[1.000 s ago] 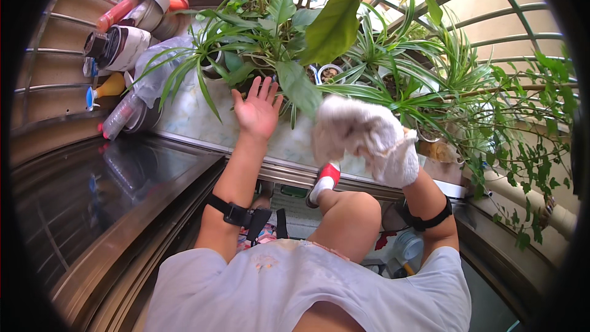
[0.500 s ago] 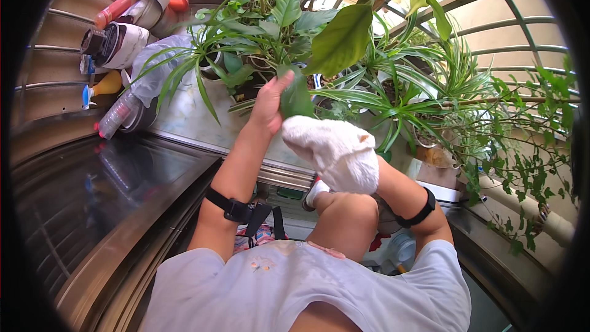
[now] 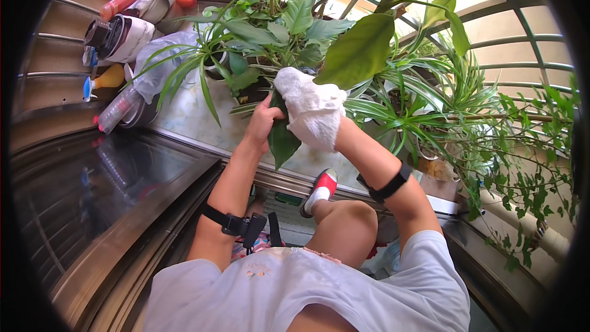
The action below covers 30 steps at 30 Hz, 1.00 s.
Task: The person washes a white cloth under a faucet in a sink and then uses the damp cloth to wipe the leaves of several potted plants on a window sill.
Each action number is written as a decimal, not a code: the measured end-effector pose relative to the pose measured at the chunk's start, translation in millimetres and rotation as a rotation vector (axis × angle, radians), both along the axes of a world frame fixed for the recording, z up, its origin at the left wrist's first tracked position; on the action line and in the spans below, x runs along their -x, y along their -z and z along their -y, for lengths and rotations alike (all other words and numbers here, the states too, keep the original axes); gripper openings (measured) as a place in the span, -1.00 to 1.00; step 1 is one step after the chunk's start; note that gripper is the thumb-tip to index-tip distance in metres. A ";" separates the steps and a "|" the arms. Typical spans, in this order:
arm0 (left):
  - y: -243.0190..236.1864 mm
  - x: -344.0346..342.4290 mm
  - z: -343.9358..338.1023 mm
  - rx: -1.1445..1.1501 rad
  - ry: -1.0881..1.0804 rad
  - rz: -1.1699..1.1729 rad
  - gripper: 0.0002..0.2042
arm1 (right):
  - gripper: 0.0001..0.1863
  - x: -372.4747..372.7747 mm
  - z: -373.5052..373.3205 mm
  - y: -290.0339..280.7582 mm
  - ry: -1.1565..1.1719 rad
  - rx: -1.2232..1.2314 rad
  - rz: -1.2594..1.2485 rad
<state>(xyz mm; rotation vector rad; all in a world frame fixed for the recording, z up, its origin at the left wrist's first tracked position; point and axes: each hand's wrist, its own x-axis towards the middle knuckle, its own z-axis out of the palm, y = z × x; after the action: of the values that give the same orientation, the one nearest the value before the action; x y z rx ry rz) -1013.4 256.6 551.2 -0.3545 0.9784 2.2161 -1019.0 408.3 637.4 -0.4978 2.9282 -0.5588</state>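
My left hand (image 3: 263,124) pinches the edge of a long dark green leaf (image 3: 284,141), thumb on top. The leaf's tip hangs down toward me, over the pale ledge. A white cloth (image 3: 301,92) covers my right hand (image 3: 316,124) like a mitt, so its fingers are hidden. It lies over the leaf's upper part, just right of my left hand. Behind it stands a leafy potted plant (image 3: 299,15). One big broad leaf (image 3: 358,51) hangs just right of the cloth.
Spider plants (image 3: 399,101) spread to the right, and trailing ivy (image 3: 528,154) lies beyond. At left are a clear plastic bottle (image 3: 117,109), a plastic bag (image 3: 163,61) and a yellow spray bottle (image 3: 107,80). Metal bars (image 3: 516,3) enclose the far side; a sliding-door frame (image 3: 147,209) is near left.
My right hand with the cloth has moved up and left, away from me along the leaf. My left hand has come slightly nearer, and the leaf's tip now shows below it.
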 end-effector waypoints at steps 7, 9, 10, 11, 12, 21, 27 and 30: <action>-6.7 -2.0 6.6 0.033 0.026 0.046 -0.43 | -0.55 2.0 4.4 14.2 -0.069 0.004 -0.021; -9.7 -1.2 7.2 -0.024 0.016 0.054 -0.44 | -0.52 -2.2 2.8 12.7 -0.063 0.114 -0.047; -11.3 -0.9 7.2 -0.038 -0.007 0.074 -0.46 | -0.52 -2.7 2.5 12.7 -0.048 0.188 0.043; -12.9 0.1 7.7 -0.044 -0.004 0.109 -0.46 | -0.52 -4.0 2.9 13.1 -0.006 0.160 0.111; -14.6 0.9 7.6 -0.063 -0.003 0.088 -0.46 | -0.51 -2.8 3.4 13.9 -0.008 0.119 0.003; -11.3 2.3 11.3 -0.042 -0.028 0.085 -0.43 | -0.62 3.4 -6.6 17.4 -0.002 0.028 -0.145; -3.0 3.6 12.3 -0.052 0.007 0.030 -0.50 | -0.63 1.7 -9.1 21.6 0.017 0.085 -0.132; -3.1 4.4 11.2 -0.271 -0.083 0.155 -0.56 | -0.63 5.7 2.0 26.7 -0.017 0.178 -0.202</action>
<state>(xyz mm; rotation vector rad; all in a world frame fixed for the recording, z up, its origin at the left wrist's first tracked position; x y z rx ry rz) -1017.7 245.4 554.3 -0.4407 0.5821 2.3196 -1024.7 406.3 610.7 -0.6335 3.0746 -0.8174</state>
